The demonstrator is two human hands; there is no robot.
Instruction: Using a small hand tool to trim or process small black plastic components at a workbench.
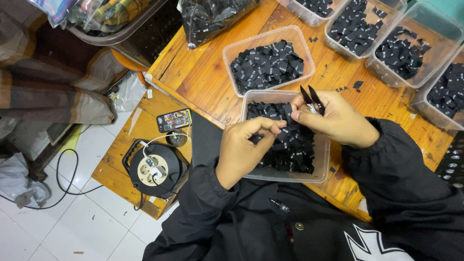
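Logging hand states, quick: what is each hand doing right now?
Left hand: closed, pinching a small black label over the clear tub.
Right hand: closed, holding small black snips.

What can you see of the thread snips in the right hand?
The thread snips are small, with two dark, pointed blades, apparently metal, spread in a narrow V with tips pointing up and away from the person. The right hand holds them by the lower part, so the handle end is hidden behind the fingers. They sit above the far edge of the nearest clear plastic tub, which is full of black fabric labels. Whether the blades touch a label cannot be told.
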